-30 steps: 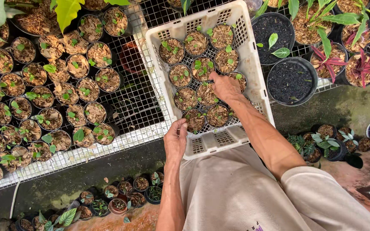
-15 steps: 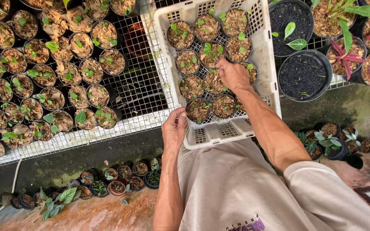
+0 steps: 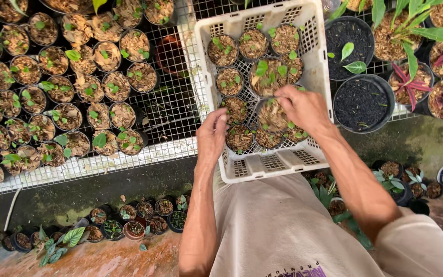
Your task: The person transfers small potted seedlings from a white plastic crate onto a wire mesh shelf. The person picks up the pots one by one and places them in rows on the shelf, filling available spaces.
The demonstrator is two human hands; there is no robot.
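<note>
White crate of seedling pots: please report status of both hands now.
Left hand grips white crate at its near-left rim. Right hand closed on a seedling pot inside. Neighbouring pots packed close around.

Even, diffuse daylight; no hard shadows, no glare. Under the wire bench [image 3: 170,118] it is dim. Focus sharp mid-frame; slight wide-angle bending at the edges, mild softness in corners.

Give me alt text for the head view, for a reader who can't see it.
Seen from above, a person's right hand grips a small seedling pot inside a white plastic crate of similar pots, while the left hand holds the crate's near left edge. Rows of potted seedlings fill the wire mesh bench to the left.
</note>
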